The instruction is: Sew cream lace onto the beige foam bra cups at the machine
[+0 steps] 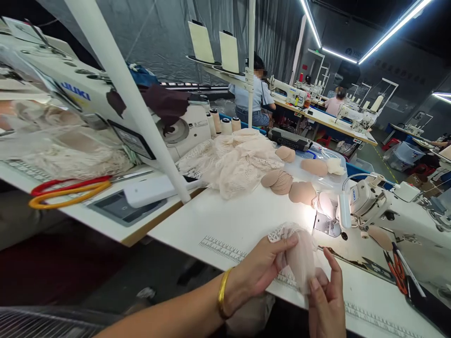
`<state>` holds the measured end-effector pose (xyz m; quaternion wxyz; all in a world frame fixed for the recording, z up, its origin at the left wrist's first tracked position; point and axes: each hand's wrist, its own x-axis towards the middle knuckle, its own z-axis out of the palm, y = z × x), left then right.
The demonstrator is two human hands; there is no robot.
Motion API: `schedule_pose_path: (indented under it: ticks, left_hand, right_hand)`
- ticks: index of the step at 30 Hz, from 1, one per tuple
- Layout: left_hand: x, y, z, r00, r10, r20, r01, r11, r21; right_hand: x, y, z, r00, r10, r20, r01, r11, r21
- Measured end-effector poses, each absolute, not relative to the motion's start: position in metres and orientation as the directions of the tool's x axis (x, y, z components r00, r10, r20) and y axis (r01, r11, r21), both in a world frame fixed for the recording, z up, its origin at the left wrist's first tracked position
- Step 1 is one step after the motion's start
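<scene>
My left hand [259, 270], with a gold bangle on the wrist, pinches the upper edge of a small piece of beige mesh with white lace trim [298, 251]. My right hand [326, 293] grips the lower part of the same piece from below. Both hands hold it just above the near edge of the white sewing table [239, 220], over the printed ruler marks. The sewing machine [384, 211] stands to the right, its lamp lighting the needle area.
A heap of beige lace fabric [236, 159] and several tan foam cups [292, 185] lie further back on the table. Red and yellow scissors [66, 190] rest on the neighbouring table at left beside another machine [81, 98]. Red-handled scissors [398, 270] lie at right. People work at machines behind.
</scene>
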<state>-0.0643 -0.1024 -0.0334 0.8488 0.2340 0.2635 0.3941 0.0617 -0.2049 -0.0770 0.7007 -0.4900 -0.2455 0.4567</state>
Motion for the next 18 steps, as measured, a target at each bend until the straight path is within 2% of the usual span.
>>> schedule_pose_path:
  ticks: [6, 10, 18]
  left_hand:
    - [-0.06, -0.1, -0.027, 0.613, 0.689, -0.387, -0.521, 0.721, 0.457]
    - [-0.058, -0.101, -0.031, 0.546, 0.773, -0.322, -0.549, 0.621, 0.56]
    - [-0.052, -0.097, -0.038, 0.591, 0.713, -0.376, -0.546, 0.697, 0.464]
  right_hand:
    - [0.07, -0.197, -0.061, 0.47, 0.876, -0.109, -0.345, 0.069, -0.936]
    - [0.07, -0.195, -0.069, 0.521, 0.85, -0.078, -0.293, 0.092, -0.952]
    - [0.074, -0.195, -0.08, 0.511, 0.857, -0.058, -0.272, 0.097, -0.957]
